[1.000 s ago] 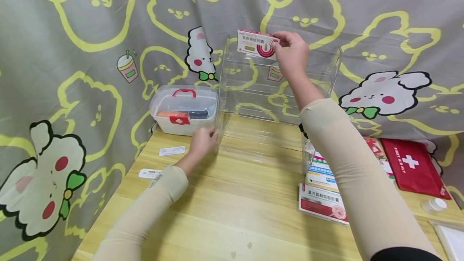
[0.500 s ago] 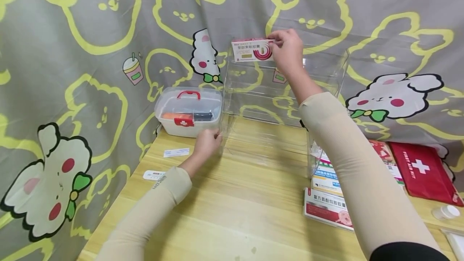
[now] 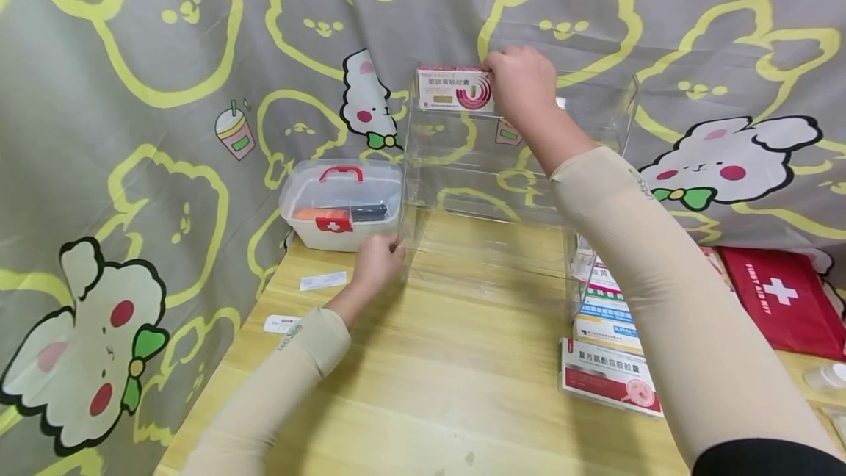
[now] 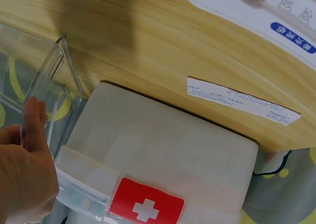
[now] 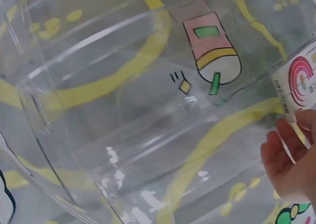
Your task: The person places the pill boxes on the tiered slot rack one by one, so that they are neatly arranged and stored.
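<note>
At the far top of the clear acrylic shelf unit (image 3: 515, 167), seen from your head, your right hand (image 3: 522, 83) pinches the medicine box (image 3: 454, 89) by its right end and holds it level at the upper tier, label facing you. Your left hand (image 3: 375, 261) grips the rack's near-left edge, apparently to steady it. Left of it sits the first-aid case (image 3: 340, 204); a stack of medicine boxes (image 3: 608, 358) lies to the right on the wooden table (image 3: 429, 388).

From your left wrist, your fingers (image 4: 34, 120) curl against the transparent edge, touching the case (image 4: 163, 169).

From your right wrist, your fingertips (image 5: 284, 150) hold the box (image 5: 298, 81) against the clear panel.
</note>
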`<state>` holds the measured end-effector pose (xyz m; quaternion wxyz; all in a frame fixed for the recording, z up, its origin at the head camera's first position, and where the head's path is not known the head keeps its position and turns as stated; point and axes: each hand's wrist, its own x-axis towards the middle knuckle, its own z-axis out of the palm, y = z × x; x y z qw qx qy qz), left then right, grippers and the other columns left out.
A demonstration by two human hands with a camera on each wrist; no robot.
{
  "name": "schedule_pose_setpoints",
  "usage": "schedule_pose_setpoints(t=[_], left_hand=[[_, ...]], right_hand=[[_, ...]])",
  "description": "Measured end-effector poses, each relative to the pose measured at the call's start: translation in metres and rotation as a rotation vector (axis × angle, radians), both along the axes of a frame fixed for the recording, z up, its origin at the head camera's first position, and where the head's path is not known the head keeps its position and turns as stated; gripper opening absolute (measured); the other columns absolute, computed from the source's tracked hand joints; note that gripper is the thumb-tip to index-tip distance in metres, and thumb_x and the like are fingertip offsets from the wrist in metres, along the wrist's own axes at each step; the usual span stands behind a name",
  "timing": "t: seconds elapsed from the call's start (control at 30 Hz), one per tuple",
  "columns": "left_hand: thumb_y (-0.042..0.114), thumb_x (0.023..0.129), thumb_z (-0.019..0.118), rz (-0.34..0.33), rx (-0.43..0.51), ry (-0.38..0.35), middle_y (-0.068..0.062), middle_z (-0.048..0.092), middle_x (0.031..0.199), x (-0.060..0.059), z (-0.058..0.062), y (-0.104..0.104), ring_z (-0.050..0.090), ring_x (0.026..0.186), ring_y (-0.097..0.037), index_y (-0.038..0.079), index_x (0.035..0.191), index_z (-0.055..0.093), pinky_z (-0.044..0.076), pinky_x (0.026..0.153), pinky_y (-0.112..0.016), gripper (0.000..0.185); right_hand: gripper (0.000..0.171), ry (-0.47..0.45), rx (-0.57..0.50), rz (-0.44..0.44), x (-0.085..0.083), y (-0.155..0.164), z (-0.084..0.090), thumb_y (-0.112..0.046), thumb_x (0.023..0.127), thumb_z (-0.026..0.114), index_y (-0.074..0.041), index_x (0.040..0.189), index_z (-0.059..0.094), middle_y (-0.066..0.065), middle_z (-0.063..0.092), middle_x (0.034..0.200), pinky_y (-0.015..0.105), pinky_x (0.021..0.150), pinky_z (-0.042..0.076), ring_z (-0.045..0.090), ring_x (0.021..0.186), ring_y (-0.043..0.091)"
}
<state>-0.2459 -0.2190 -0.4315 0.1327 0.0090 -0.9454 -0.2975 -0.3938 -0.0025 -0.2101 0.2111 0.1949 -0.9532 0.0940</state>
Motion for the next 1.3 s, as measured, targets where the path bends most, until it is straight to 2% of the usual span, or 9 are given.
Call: schedule_pose_setpoints(t=[0.13, 0.33, 0.47, 0.7, 0.8, 0.9, 0.97, 1.1, 1.3], left_hand=[[0.009, 0.085, 0.061, -0.009, -0.014, 0.03, -0.009, 0.065, 0.066, 0.0, 0.002, 0.0, 0.055, 0.063, -0.023, 0.006, 0.065, 0.062, 0.048, 0.062, -0.037, 0.02], [0.009, 0.084, 0.062, 0.001, -0.017, 0.034, -0.009, 0.066, 0.067, -0.001, 0.001, 0.001, 0.057, 0.064, -0.024, 0.006, 0.065, 0.063, 0.049, 0.063, -0.038, 0.019], [0.009, 0.084, 0.062, 0.012, -0.014, 0.026, -0.01, 0.067, 0.069, -0.003, 0.0, -0.001, 0.057, 0.064, -0.024, 0.006, 0.066, 0.063, 0.049, 0.063, -0.037, 0.018], [0.007, 0.085, 0.06, 0.022, 0.012, 0.011, -0.01, 0.062, 0.064, -0.006, -0.001, -0.006, 0.053, 0.061, -0.023, 0.006, 0.062, 0.058, 0.046, 0.059, -0.034, 0.023], [0.007, 0.084, 0.06, 0.031, 0.009, 0.02, -0.009, 0.061, 0.063, -0.008, 0.0, -0.008, 0.051, 0.06, -0.022, 0.006, 0.062, 0.058, 0.044, 0.057, -0.034, 0.023], [0.008, 0.084, 0.06, 0.028, -0.003, 0.026, -0.008, 0.06, 0.062, -0.009, 0.0, -0.006, 0.051, 0.06, -0.022, 0.007, 0.062, 0.058, 0.043, 0.056, -0.034, 0.022], [0.008, 0.084, 0.06, 0.023, -0.004, 0.02, -0.008, 0.059, 0.061, -0.009, -0.002, -0.005, 0.05, 0.059, -0.022, 0.007, 0.061, 0.057, 0.042, 0.056, -0.033, 0.023], [0.009, 0.084, 0.06, 0.014, 0.005, 0.0, -0.007, 0.059, 0.06, -0.01, -0.004, -0.005, 0.05, 0.059, -0.021, 0.007, 0.059, 0.055, 0.042, 0.055, -0.032, 0.026], [0.007, 0.084, 0.059, 0.013, 0.014, 0.03, -0.007, 0.057, 0.059, -0.008, -0.002, -0.009, 0.049, 0.058, -0.022, 0.007, 0.059, 0.056, 0.041, 0.054, -0.032, 0.025]], right_hand=[[0.036, 0.026, 0.08, -0.008, 0.001, -0.002, 0.008, -0.001, 0.09, 0.042, -0.014, 0.11, 0.069, 0.011, 0.063, 0.11, 0.049, 0.09, 0.039, 0.052, 0.1, 0.034], [0.033, 0.057, 0.298, 0.003, -0.002, -0.006, 0.014, 0.005, 0.086, 0.041, -0.006, 0.102, 0.067, 0.018, 0.063, 0.103, 0.047, 0.084, 0.037, 0.047, 0.094, 0.035], [0.031, 0.088, 0.342, 0.01, -0.005, -0.01, 0.014, 0.006, 0.083, 0.039, -0.001, 0.098, 0.066, 0.02, 0.063, 0.1, 0.045, 0.082, 0.037, 0.048, 0.092, 0.035], [0.033, -0.086, 0.444, -0.012, -0.002, -0.016, 0.017, -0.005, 0.09, 0.037, -0.002, 0.111, 0.062, 0.019, 0.06, 0.114, 0.05, 0.093, 0.034, 0.047, 0.105, 0.037], [0.042, -0.167, 0.451, -0.01, 0.001, -0.015, 0.015, -0.016, 0.093, 0.036, -0.001, 0.129, 0.051, 0.021, 0.051, 0.13, 0.053, 0.1, 0.029, 0.041, 0.119, 0.039], [0.058, -0.214, 0.426, -0.003, 0.009, -0.007, 0.01, -0.027, 0.095, 0.036, 0.001, 0.145, 0.026, 0.023, 0.031, 0.147, 0.054, 0.107, 0.021, 0.025, 0.135, 0.041], [0.067, -0.223, 0.401, 0.008, 0.016, 0.001, 0.007, -0.032, 0.095, 0.038, 0.001, 0.148, 0.014, 0.023, 0.018, 0.152, 0.055, 0.11, 0.015, 0.014, 0.14, 0.04], [0.062, -0.207, 0.361, 0.061, 0.04, 0.022, 0.005, -0.035, 0.095, 0.04, -0.004, 0.147, 0.025, 0.02, 0.024, 0.151, 0.055, 0.111, 0.012, 0.013, 0.14, 0.039], [0.046, -0.181, 0.215, 0.164, 0.09, 0.069, 0.001, -0.039, 0.096, 0.044, -0.012, 0.133, 0.053, 0.015, 0.05, 0.136, 0.056, 0.105, 0.026, 0.035, 0.131, 0.038]])
